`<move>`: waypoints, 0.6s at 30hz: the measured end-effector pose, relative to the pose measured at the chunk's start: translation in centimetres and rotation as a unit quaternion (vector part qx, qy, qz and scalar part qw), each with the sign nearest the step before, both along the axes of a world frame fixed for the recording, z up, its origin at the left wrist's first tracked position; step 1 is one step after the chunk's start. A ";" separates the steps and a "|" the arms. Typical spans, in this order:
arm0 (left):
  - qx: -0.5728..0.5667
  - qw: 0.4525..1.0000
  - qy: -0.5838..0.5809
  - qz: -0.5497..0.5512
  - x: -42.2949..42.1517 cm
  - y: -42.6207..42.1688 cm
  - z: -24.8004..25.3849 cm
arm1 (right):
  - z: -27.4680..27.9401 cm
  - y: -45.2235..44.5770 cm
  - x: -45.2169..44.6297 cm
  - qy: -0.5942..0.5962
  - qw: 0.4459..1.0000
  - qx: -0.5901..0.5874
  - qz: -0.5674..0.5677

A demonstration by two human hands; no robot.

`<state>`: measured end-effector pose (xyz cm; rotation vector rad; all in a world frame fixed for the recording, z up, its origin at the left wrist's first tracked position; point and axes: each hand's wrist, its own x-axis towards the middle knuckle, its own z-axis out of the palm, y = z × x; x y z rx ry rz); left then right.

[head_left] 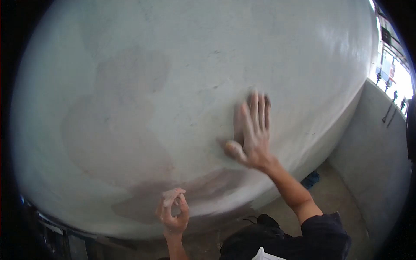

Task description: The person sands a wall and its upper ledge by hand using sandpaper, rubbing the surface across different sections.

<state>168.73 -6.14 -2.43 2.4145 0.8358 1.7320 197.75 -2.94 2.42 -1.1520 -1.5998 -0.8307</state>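
Background and surface: one large, smooth, pale grey-green curved panel (195, 52), dull brownish patches (117, 125) toward its left and bottom edges. Right hand (255, 138): right of panel centre, fingers extended, gripping nothing, palm toward the panel, apparently flattened to suit its curve; contact uncertain. Left hand (174, 212): by the bottom edge, fingers curled toward thumb, perhaps resting clear; any pinched item cannot be told.

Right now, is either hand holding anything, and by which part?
No held thing shows: the right hand is open over the pale surface, and the left hand is curled. Whether either hides something small cannot be told.
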 end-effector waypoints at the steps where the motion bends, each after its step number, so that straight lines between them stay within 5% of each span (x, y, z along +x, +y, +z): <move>1: 0.006 1.000 -0.002 0.004 -0.1 -0.1 0.1 | 2.2 0.1 0.2 -0.001 1.000 -0.006 0.007; 5: 0.001 0.998 -0.061 0.011 1.2 -3.2 1.3 | 6.1 -1.7 -0.1 0.045 0.998 0.031 0.042; 10: -0.020 0.997 -0.072 0.019 1.8 -2.2 -0.9 | -4.5 -0.6 -3.9 -0.070 0.995 -0.059 0.045; 16: -0.010 0.993 -0.109 0.037 2.5 -2.7 0.9 | 6.9 0.9 -2.4 0.009 0.997 0.018 0.073; 18: -0.017 0.991 -0.124 0.045 1.8 -2.4 -0.7 | 5.6 2.0 -4.0 0.011 0.998 0.029 0.062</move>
